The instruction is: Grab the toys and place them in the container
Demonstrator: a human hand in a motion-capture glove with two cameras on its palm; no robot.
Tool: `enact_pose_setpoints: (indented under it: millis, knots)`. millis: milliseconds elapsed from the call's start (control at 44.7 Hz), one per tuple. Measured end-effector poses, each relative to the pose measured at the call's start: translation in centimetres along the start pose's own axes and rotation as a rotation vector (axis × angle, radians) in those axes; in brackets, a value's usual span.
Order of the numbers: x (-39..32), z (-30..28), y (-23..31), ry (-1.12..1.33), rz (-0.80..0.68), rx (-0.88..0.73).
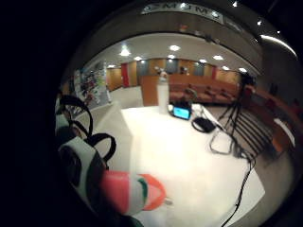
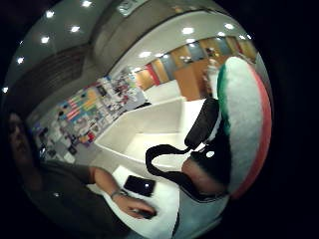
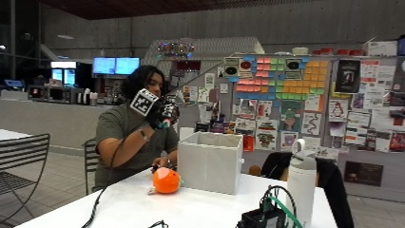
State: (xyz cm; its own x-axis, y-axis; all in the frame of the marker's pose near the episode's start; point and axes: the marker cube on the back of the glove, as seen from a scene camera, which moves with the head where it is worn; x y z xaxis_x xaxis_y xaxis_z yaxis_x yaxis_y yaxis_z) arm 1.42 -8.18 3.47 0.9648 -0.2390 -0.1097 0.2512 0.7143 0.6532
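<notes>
- A red, white and green plush toy [image 3: 166, 117] is being gripped in the curled fingers of the gloved right hand [image 3: 159, 113], raised well above the table [image 3: 190, 209].
- The carry step is judged in hand; a move over the open white container [image 3: 210, 161] and a release are being called for next.
- An orange toy [image 3: 166, 180] is lying beside the container; a white bottle [image 3: 302, 178] is standing well apart.

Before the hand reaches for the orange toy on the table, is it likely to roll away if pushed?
Probably yes: the orange toy looks round like a ball and sits free on the smooth white table. It appears soft and plush, so likely light. The container beside it may stop it.
</notes>
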Motion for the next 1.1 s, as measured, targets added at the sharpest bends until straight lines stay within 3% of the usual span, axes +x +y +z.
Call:
enact_pose_setpoints:
  millis: [89,156,246,335,447,536,693,872,961,1095]
  knots:
    - [-3.5,0.4,-5.3,0.01,0.166,0.028]
    - [-5.6,1.7,-7.7,0.05,0.07,0.024]
    - [-7.6,4.8,-11.1,0.057,0.09,-0.032]
    - [-7.5,8.6,-12.3,0.125,-0.119,-0.128]
    - [-7.7,13.3,-14.5,0.087,0.142,-0.245]
    - [-7.5,16.4,-14.0,0.113,0.019,-0.341]
    - [-4.8,18.9,-11.8,0.162,0.094,-0.559]
    - [-4.1,15.2,-9.3,0.181,0.156,-0.564]
    - [-2.8,11.8,-6.3,0.127,0.067,-0.588]
    - [0.9,7.9,-2.0,0.217,0.385,-0.606]
